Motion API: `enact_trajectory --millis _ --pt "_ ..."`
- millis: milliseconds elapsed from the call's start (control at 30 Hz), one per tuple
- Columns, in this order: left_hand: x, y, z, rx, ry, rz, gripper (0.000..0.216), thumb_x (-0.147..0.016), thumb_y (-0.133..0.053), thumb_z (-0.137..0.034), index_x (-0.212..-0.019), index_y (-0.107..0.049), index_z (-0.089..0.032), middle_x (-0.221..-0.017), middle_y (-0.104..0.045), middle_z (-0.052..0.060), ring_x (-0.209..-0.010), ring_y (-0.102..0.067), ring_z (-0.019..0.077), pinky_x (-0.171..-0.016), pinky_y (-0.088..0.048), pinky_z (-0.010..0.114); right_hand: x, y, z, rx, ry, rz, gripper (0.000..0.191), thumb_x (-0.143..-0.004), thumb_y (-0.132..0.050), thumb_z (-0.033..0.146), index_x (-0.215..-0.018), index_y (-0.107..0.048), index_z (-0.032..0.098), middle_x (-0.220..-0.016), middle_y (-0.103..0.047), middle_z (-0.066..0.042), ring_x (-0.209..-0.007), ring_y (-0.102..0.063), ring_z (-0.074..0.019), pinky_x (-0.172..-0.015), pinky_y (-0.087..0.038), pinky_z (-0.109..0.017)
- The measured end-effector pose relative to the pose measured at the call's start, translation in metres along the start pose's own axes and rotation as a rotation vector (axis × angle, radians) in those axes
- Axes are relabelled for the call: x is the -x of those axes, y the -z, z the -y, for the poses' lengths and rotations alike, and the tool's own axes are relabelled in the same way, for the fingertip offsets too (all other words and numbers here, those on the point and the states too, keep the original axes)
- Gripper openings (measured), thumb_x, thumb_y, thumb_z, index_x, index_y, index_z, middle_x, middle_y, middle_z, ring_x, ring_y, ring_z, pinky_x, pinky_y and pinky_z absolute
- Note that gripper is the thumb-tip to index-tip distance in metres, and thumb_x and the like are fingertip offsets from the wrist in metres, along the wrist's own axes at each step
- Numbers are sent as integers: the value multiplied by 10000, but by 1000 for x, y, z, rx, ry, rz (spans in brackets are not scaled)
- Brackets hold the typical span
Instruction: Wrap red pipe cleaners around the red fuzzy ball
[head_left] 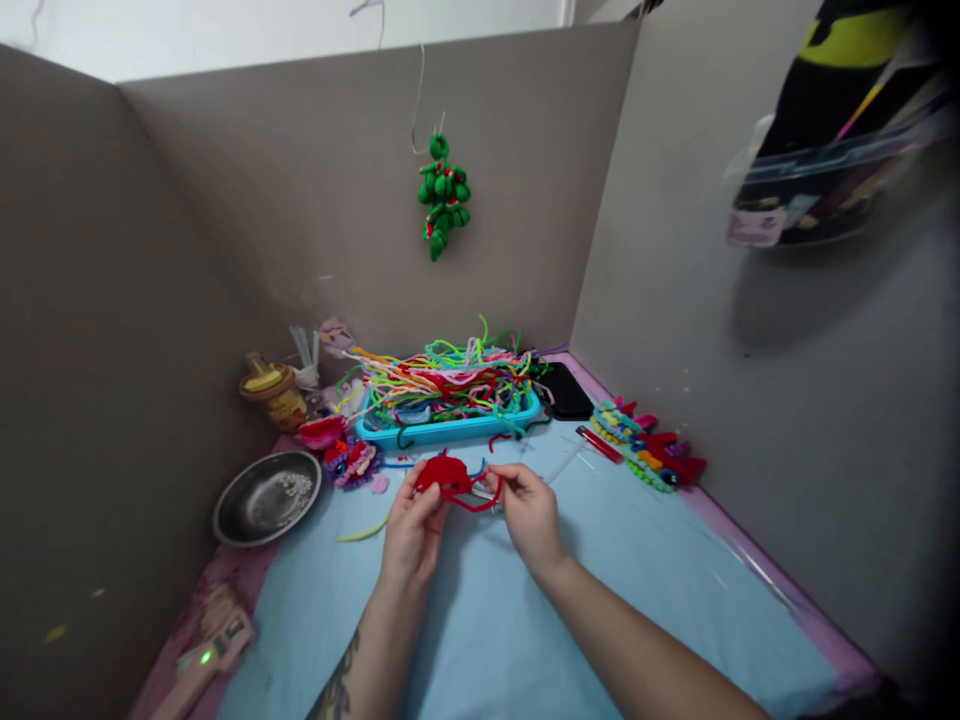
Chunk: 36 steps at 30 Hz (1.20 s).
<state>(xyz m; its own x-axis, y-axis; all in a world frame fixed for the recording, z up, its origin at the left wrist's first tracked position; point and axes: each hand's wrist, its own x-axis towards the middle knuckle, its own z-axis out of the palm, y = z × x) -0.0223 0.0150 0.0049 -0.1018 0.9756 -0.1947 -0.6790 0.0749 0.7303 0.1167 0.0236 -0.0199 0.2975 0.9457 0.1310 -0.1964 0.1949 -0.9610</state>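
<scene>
Over the middle of the blue table cover [510, 620], my left hand [415, 520] grips a small red crocheted piece [444, 474] between thumb and fingers. A loop of red yarn [474, 508] hangs from the piece and runs across to my right hand [529, 505]. The right fingers are pinched together on this yarn, close to the piece's right side. Something thin and blue [478, 474] shows between the hands; I cannot tell whether it is yarn or a tool. A yellow-green strand [362, 533] lies left of my left hand.
Behind the hands stands a blue tray [450, 432] heaped with yarn ends. To the left are a metal bowl [262, 505] with small white bits and colourful crocheted pieces [352, 460]. A red cutter [600, 444], more crocheted pieces [652, 450] and a black phone [566, 390] lie right.
</scene>
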Motion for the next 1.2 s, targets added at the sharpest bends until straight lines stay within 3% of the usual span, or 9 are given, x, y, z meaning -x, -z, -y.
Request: enact_trajectory --millis 100,300,433,567,700,867,1033,1133,1200 --pt "1 -1 1 21 -33 4 430 -652 -702 -118 -1051 -565 -202 -972 -708 54 -900 -664 168 -845 -496 282 2 -5 0 -117 -81 23 212 -650 -730 365 -745 -665 187 -642 -651 -11 -596 -580 -154 -587 -475 -287" --pt "3 -4 2 -13 -58 50 465 -664 -707 -139 -1091 -537 -209 -1011 -698 70 -966 -646 192 -873 -480 316 4 -10 3 -429 -400 -31 250 -526 -778 291 -639 -581 186 -597 -615 26 -503 -535 -102 -505 -426 -226" --pt "6 -5 2 -16 -49 77 472 -662 -715 -152 -1093 -529 -207 -1032 -691 82 -1004 -632 218 -904 -468 354 6 -10 3 -397 -459 29 180 -513 -738 207 -608 -587 183 -586 -603 23 -503 -500 -99 -468 -363 -202" --pt "8 -6 3 -4 -16 94 476 -656 -720 -148 -1088 -527 -198 -1022 -694 87 -985 -641 219 -892 -477 346 7 -8 0 -280 -416 90 125 -519 -707 195 -587 -604 174 -567 -578 34 -480 -415 -79 -457 -291 -196" --pt "7 -7 2 8 -10 94 468 -640 -725 -137 -1067 -538 -185 -994 -701 84 -944 -656 209 -853 -499 316 4 -4 2 -165 -331 187 147 -557 -717 237 -610 -601 165 -565 -574 33 -530 -451 -100 -531 -338 -221" --pt "3 -4 3 6 -41 30 454 -647 -712 -119 -1062 -538 -181 -975 -706 78 -920 -665 186 -823 -509 279 1 0 4 -52 -251 198 329 -563 -722 228 -845 -557 191 -685 -580 31 -592 -489 -121 -586 -394 -242" --pt "1 0 3 22 -71 -13 439 -650 -711 -111 -1048 -543 -188 -946 -713 64 -876 -674 160 -808 -511 254 6 1 7 192 59 71 187 -666 -656 219 -767 -499 207 -743 -511 20 -627 -481 -125 -577 -414 -237" --pt "2 -2 3 18 -89 -27 440 -650 -715 -112 -1049 -547 -189 -923 -715 54 -845 -676 146 -798 -509 247 11 2 11 365 282 143 31 -747 -604 187 -731 -581 200 -781 -527 -18 -731 -517 -159 -656 -434 -272" --pt "4 -4 3 7 -94 -23 447 -648 -723 -127 -1053 -547 -191 -922 -714 54 -850 -674 150 -799 -507 253 13 2 12 432 379 202 79 -777 -585 173 -800 -649 214 -827 -545 -38 -804 -537 -179 -713 -445 -299"
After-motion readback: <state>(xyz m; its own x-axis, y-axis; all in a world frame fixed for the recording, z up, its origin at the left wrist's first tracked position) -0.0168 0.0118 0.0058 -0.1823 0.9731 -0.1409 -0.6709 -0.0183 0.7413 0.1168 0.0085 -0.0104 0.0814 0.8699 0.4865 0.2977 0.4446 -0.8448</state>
